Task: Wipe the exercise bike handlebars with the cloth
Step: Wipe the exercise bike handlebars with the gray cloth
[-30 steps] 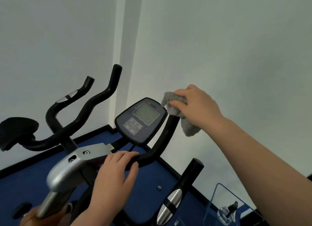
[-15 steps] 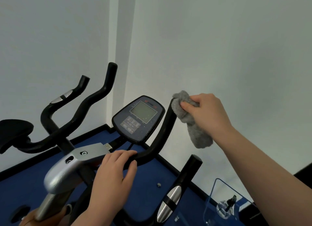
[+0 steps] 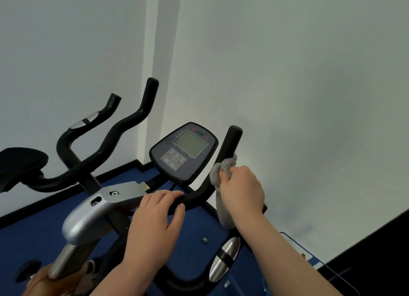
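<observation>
Gripping the grey cloth (image 3: 221, 176), our right hand (image 3: 241, 189) curls its fingers round it and presses it against the right upright of the black handlebars (image 3: 228, 145), partway down the bar. Our left hand (image 3: 155, 216) wraps round the near crossbar. Between the uprights sits the console (image 3: 183, 152). Beyond are white walls (image 3: 287, 74) and blue floor (image 3: 33, 225).

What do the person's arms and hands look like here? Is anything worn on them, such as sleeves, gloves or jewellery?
Both forearms are bare as far as the frame shows: no sleeve reaches into view. The left hand and the right hand wear no gloves, and no ring, watch or bracelet is visible on the fingers or wrists. No markings show on either arm.
</observation>
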